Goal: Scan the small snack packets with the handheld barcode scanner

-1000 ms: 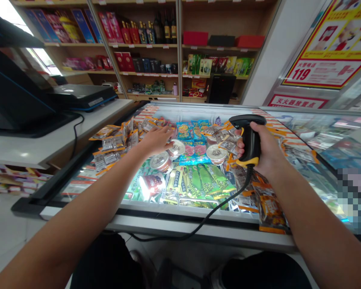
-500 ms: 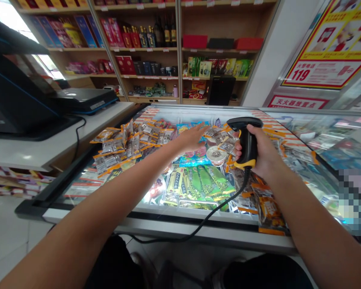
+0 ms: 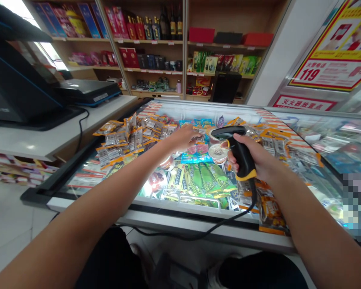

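My right hand (image 3: 252, 154) is wrapped around the grip of a black-and-yellow barcode scanner (image 3: 243, 156), whose head points left above the glass top of a display freezer (image 3: 156, 214). My left hand (image 3: 185, 138) is closed at the fingertips on a small snack packet (image 3: 200, 136), just left of the scanner's head. Most of that packet is hidden by the fingers. Left of this hand, orange-edged snack packets (image 3: 135, 138) lie heaped on the glass. More such packets (image 3: 273, 146) are spread on the right, partly behind my right hand and the scanner.
Under the glass are green ice-cream packs (image 3: 203, 178) and a round tub (image 3: 219, 153). The scanner's cable (image 3: 210, 229) loops over the freezer's front edge. A counter (image 3: 39, 140) with a scale (image 3: 87, 90) stands at left. Stocked shelves (image 3: 153, 72) line the back.
My left hand has gone from stretched fingers to a grip on a snack packet, drawn slightly left. The scanner has shifted a little left and lower, its head closer to that hand.
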Motion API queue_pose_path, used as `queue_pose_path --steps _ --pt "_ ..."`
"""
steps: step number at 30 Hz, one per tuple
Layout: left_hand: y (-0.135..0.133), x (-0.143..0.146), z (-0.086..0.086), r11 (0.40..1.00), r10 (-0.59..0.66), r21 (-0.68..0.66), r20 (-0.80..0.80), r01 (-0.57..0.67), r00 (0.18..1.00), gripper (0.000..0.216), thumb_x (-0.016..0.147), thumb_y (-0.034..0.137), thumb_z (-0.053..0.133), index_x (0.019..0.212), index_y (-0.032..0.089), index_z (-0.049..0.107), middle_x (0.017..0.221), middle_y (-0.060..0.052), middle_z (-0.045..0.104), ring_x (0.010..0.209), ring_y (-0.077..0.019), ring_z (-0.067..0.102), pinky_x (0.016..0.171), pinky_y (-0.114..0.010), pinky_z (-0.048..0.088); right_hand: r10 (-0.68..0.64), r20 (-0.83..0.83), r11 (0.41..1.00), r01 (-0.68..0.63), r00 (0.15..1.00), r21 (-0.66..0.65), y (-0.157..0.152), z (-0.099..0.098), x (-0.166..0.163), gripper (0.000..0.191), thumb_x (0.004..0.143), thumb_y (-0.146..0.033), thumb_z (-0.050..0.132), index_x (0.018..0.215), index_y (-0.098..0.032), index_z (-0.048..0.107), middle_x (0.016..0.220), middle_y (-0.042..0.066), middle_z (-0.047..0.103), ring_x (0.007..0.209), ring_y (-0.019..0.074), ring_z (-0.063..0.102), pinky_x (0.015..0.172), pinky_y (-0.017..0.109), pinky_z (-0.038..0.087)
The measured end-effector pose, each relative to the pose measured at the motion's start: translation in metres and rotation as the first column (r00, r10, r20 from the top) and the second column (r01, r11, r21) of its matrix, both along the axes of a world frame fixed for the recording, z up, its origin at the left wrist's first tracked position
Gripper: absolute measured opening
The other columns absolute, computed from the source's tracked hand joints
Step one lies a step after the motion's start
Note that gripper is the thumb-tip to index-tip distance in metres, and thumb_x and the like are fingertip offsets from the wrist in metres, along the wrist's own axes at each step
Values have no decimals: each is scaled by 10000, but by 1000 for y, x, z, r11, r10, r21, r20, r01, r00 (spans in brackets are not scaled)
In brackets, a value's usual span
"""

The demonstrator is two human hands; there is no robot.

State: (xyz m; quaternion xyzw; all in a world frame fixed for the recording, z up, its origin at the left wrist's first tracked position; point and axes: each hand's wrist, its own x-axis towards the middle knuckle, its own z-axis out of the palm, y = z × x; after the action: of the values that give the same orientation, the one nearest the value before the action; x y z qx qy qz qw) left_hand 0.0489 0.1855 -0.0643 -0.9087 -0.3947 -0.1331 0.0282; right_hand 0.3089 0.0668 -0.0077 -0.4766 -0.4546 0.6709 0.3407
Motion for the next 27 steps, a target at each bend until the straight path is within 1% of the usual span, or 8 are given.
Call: queue_pose_path --steps 2,4,8,11,19,23,25,27 --pt "-6 -8 -3 1000 -2 14 11 2 1000 395 979 352 494 1317 260 674 1115 -143 599 1114 -291 572 961 -450 487 105 48 994 -104 993 -17 -4 -2 -6 442 876 -648 593 831 -208 583 563 24 580 435 138 508 369 254 407" --pt "-8 -12 -5 1000 0 9 39 0 999 379 971 355 519 1302 262 679 1096 -136 607 1103 -288 569 958 -446 488 145 80 989 -145 986 -4 -7 -3 -12 481 879 -672 569 775 -202 570 539 34 575 423 137 503 363 251 400" --pt "-5 -13 -8 1000 22 -19 99 -20 995 377 953 364 569 1305 270 665 1128 -123 625 1117 -280 569 980 -445 489 96 27 995 -97 995 26 -7 -6 -17 449 854 -652 627 877 -205 601 547 12 573 416 126 492 368 235 395" --pt "-5 -13 -9 1000 0 -21 127 3 992 395 956 354 573 1335 264 637 1151 -119 639 1147 -273 569 1009 -444 480 86 -21 996 -85 996 23 -5 -6 -16 424 846 -627 655 907 -211 598 549 -2 557 417 118 472 372 227 389" --pt "-10 -12 -7 999 -4 -40 110 8 994 387 958 317 562 1336 253 617 1194 -112 655 1160 -268 578 1021 -429 470 63 2 998 -63 998 -8 -3 -7 -13 456 858 -673 620 924 -223 587 549 11 573 427 136 491 364 231 382" --pt "-16 -13 2 993 113 42 0 -113 994 377 929 387 592 1274 251 660 1200 -135 627 1182 -327 547 992 -479 460 28 -25 999 -28 999 25 0 -8 -9 431 875 -656 616 909 -227 592 579 10 573 441 133 494 382 243 407" --pt "-20 -15 7 975 201 110 -43 -196 979 321 916 385 587 1169 222 697 1206 -144 622 1196 -349 531 988 -501 445 -53 -64 997 57 997 55 2 -4 -5 385 881 -616 618 915 -233 601 594 5 568 450 133 483 395 254 418" --pt "-21 -21 11 950 283 158 -60 -271 957 269 924 338 540 1076 193 708 1180 -136 647 1188 -336 539 1015 -508 417 -158 -123 984 167 980 68 4 2 -1 343 903 -574 588 943 -235 623 589 -1 543 470 137 475 416 259 425"
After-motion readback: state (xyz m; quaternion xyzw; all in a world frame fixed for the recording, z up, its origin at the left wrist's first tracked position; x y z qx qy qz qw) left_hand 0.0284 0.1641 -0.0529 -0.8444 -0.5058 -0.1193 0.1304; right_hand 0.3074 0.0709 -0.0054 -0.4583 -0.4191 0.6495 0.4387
